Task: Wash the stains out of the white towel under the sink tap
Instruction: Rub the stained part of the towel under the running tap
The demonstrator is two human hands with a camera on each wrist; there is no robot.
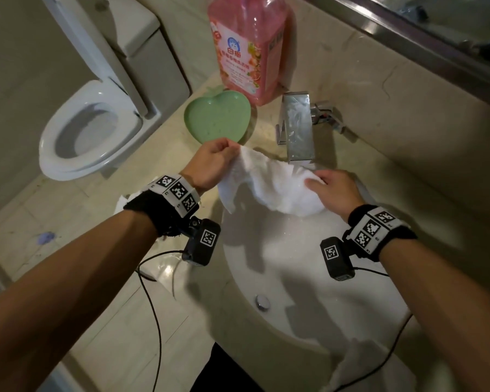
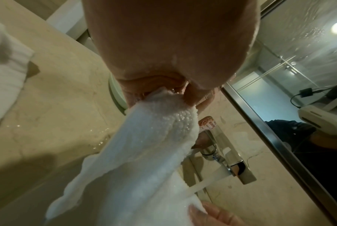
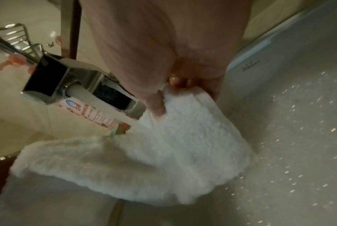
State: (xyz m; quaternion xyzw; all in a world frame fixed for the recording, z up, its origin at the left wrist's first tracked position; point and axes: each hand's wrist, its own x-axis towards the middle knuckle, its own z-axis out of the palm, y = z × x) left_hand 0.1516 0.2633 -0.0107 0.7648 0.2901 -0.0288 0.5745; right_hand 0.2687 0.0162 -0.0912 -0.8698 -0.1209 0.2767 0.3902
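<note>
Two hands, left hand (image 1: pixel 213 162), right hand (image 1: pixel 335 185), pinching white towel (image 1: pixel 269 183)

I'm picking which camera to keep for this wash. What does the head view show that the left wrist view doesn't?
Head only: the toilet, the whole green dish, the sink drain. Left wrist only: water running from the tap, and a mirror. Both: the left hand and right hand gripping the white towel.

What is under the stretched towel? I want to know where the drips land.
Under the white towel lies the white sink basin, its drain plug further forward. The basin directly beneath the cloth is hidden.
</note>
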